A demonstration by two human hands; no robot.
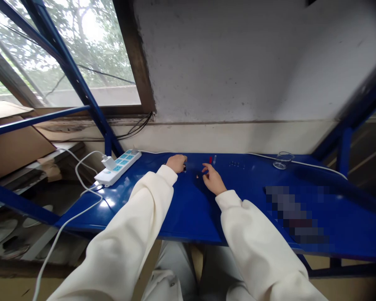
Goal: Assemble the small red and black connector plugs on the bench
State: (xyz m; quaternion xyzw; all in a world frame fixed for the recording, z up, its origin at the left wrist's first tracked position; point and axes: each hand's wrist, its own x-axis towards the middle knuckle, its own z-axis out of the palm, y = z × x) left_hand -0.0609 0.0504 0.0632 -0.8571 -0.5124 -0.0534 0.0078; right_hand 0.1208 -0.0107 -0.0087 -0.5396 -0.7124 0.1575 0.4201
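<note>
My left hand [176, 163] is over the blue tabletop with its fingers curled down and closed. A small dark piece [184, 169] shows at its fingertips, too small to name. To the right, my right hand [213, 179] hovers with thumb and fingers apart, holding nothing I can see. Between the hands lies a tiny pinkish-brown piece [197, 177]. Just beyond the right fingertips are a small red object [210, 159] and a clear narrow tube [214, 159]. Several tiny clear pieces [235, 164] lie farther right.
A white power strip [120, 167] with a plugged-in adapter sits at the table's left, its cable hanging over the edge. A clear round dish [279, 165] stands at the back right, near a white cable [316, 167]. A pixelated patch covers something at right. Blue frame posts flank the table.
</note>
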